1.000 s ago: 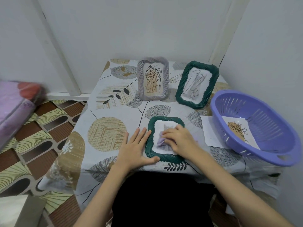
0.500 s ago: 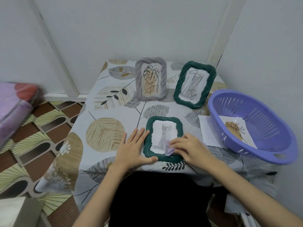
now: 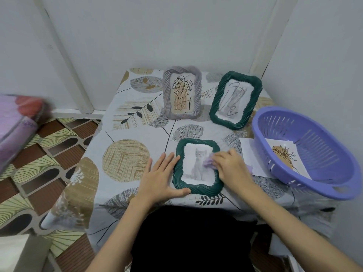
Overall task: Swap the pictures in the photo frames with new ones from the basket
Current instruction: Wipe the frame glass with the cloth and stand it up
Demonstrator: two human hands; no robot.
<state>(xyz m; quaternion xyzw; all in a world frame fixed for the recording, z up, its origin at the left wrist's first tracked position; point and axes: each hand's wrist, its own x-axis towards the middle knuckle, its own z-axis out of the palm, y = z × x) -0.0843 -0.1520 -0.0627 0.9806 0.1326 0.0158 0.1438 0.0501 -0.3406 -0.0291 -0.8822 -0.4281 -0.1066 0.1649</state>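
L hand: left hand (image 3: 159,178) flat on tablecloth (image 3: 125,160), fingers straight & spread, holds nothing; fingertips + thumb butt against left edge of near frame (image 3: 177,174), bracing it.
R hand: right hand (image 3: 228,166) over frame's right side, fingers curled, pinching a small purple cloth (image 3: 207,163) against the glass, beside the cat picture (image 3: 198,163).
Step (my read): wiping/cleaning frame front, or pressing the pic flat; can't tell which for sure.
Key relation: near frame lies flat btw both hands, long axis running away from the person, slightly tilted. L hand on its left, R hand on top-right. Both touching; R is the working hand.
Basket: purple basket (image 3: 306,154) to the right of R hand, near but apart; one leaf drawing (image 3: 284,155) inside. R hand is nearer, so it's the likely one to reach in.
Loose sheet: white paper (image 3: 250,152) on table, partly under basket rim, just beside R hand.
Other frames: grey frame (image 3: 182,93) & green frame (image 3: 235,100) propped up at the back, well apart from hands, both hold line drawings.
Progress (guess): back two look done; cat frame prob still to swap.
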